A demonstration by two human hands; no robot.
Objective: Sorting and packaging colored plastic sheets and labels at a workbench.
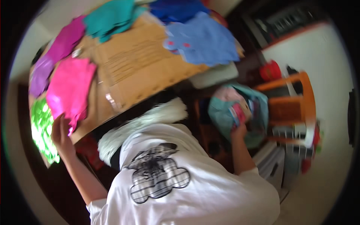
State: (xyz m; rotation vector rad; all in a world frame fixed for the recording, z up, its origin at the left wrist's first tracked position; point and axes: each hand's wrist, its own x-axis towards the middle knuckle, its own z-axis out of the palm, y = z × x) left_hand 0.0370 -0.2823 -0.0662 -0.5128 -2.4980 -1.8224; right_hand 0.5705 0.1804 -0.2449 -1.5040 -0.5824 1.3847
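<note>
At the table's left edge my left hand (63, 138) is raised with its fingers stretched out and apart. Its fingertips are next to a stack of bright pink pieces (71, 88), and shiny green foil-like pieces (41, 129) lie just beside it. On my right, my right hand (239, 130) is closed on a small pink and blue packet (237, 112). That packet is at the mouth of a light teal bag (221, 107) with pink inside. Blur hides the finer details of the packet and of the fingers.
Stacks of purple (67, 41), teal (110, 18), dark blue (178, 10) and light blue pieces (204, 39) lie around a brown cardboard sheet (131, 63). White fluffy material (150, 116) covers my lap. An orange wooden chair (308, 101) and a red container (270, 70) stand at right.
</note>
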